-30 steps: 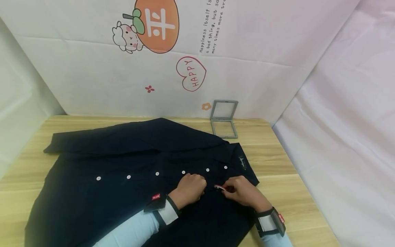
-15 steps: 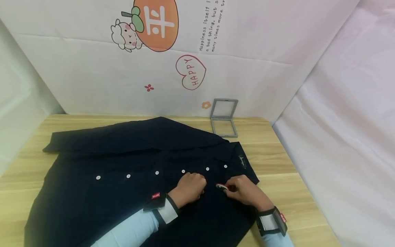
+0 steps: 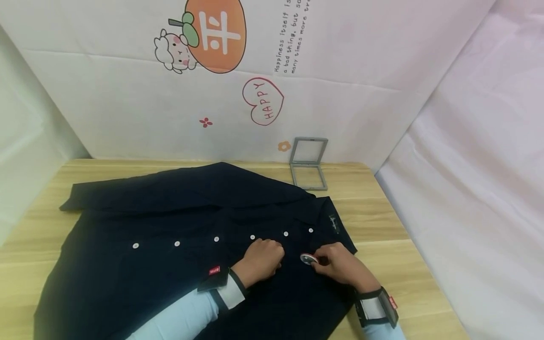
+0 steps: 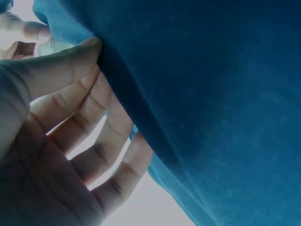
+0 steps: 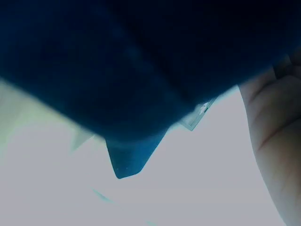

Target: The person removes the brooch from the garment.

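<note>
A dark navy button-up shirt [image 3: 161, 274] with a line of white buttons lies spread on the table. My left hand [image 3: 261, 259] is on its front below the buttons. In the left wrist view, that hand [image 4: 70, 113] pinches a fold of the shirt [image 4: 202, 103] between thumb and fingers. To its right, my right hand [image 3: 340, 264] pinches a small round badge [image 3: 309, 259] at its edge, with a pale rim and dark face, close over the shirt below the collar. In the right wrist view, cloth hides the fingertips; only part of the palm [image 5: 277, 132] shows.
A grey open square frame case [image 3: 309, 177] stands behind the collar at the table's back edge. Wood-grain table [image 3: 382, 236] shows around the shirt. White printed cloth [image 3: 140, 104] hangs behind, with more white cloth at both sides.
The badge has turned from nearly edge-on to show more of its face, and has shifted slightly right with my right hand. My left hand has stayed put.
</note>
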Available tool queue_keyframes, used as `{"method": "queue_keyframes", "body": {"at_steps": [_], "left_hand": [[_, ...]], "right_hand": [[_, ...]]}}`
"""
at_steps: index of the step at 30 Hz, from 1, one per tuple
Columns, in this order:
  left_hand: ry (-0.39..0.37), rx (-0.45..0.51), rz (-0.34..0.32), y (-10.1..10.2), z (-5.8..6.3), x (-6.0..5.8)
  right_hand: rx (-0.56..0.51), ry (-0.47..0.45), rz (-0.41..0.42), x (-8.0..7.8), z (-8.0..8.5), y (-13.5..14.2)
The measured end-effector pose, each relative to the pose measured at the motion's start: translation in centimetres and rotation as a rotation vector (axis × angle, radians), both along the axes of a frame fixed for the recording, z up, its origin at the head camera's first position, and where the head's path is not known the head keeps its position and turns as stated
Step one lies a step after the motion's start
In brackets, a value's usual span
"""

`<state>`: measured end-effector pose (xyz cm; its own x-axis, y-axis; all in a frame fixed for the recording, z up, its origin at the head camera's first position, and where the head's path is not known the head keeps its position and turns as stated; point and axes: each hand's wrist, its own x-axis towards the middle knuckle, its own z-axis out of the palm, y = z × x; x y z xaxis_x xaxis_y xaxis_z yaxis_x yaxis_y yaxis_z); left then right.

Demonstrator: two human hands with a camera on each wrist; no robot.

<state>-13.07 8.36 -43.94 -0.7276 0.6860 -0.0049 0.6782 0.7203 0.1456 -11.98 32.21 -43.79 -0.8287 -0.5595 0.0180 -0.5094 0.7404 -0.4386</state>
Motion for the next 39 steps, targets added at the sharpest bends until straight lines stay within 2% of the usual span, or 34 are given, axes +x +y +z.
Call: {"method": "queue_keyframes", "body": {"at_steps": [11,20,25,30,35,39], "left_hand": [[-0.016,0.017,0.006,-0.3,0.0,0.4],[-0.02,0.027,-0.026,-0.8,-0.1,0.0],[-0.034,0.116,-0.034,-1.6,0.7,-0.3],[0.004,0.21,-0.044,-2.0,1.6,-0.4],[0.005,0.262,-0.043,-2.1,1.9,-0.2],[-0.003,0.299,-0.051,-2.2,1.8,0.2]], "right_hand": [[-0.016,-0.002,-0.001,0.4,0.1,-0.2],[-0.029,0.006,-0.025,0.3,0.9,-1.0],[-0.045,0.013,-0.012,0.1,1.0,-1.5],[-0.068,0.017,0.019,0.2,1.0,-2.2],[-0.086,-0.016,0.043,0.4,0.9,-3.0],[-0.088,-0.002,0.054,0.5,1.0,-3.5]]}}
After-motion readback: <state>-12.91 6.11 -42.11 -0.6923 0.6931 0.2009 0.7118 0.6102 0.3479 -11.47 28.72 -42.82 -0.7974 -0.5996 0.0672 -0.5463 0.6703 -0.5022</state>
